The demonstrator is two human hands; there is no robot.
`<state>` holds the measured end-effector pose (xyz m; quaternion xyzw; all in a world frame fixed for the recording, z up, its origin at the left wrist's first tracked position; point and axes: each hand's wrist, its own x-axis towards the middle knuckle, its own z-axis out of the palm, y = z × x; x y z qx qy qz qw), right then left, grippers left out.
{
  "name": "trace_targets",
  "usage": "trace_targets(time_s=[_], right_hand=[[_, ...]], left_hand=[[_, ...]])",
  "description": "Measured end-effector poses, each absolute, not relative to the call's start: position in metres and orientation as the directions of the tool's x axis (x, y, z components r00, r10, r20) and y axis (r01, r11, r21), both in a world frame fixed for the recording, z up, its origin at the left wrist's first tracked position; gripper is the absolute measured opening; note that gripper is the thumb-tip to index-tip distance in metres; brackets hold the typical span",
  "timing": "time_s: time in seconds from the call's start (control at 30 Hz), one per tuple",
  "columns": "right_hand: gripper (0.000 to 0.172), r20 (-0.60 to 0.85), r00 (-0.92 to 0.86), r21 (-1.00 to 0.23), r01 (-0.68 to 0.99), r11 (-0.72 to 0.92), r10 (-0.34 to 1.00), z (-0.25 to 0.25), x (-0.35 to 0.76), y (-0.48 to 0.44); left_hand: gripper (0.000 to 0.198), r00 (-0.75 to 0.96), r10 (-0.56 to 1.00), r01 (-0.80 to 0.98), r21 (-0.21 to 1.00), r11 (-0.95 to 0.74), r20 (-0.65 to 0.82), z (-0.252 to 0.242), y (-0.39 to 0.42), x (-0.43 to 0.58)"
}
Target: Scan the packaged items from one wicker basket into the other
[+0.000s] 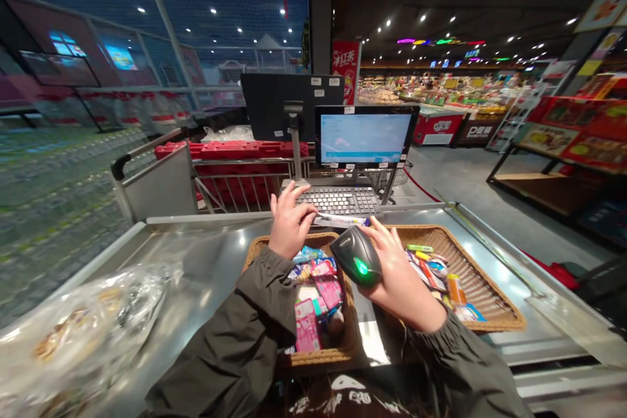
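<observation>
My right hand [402, 281] is closed around a black handheld barcode scanner [356, 256] with a green light lit on its back. It points at a long thin packaged item [341, 220] that my left hand [290, 222] pinches at one end, just in front of the keyboard [340, 200]. Both hands hover over two wicker baskets [494, 311] full of small snack and candy packets [318, 287].
A lit till screen [365, 138] and a dark customer display [289, 104] stand behind the keyboard. A clear plastic bag of goods [78, 326] lies at left on the steel counter [215, 261]. A red trolley [235, 170] and rails stand beyond; shop shelves [578, 137] at right.
</observation>
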<state>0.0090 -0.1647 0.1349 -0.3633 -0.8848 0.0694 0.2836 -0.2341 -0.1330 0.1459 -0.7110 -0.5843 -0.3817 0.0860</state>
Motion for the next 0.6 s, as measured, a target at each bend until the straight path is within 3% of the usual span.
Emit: trace_targets(time_s=[0.6], right_hand=[[0.053, 0.434, -0.56, -0.358, 0.612, 0.705, 0.706, 0.129, -0.005, -0.173]], left_hand=[[0.019, 0.016, 0.791, 0.886, 0.359, -0.295, 0.611, 0.133, -0.148, -0.259]])
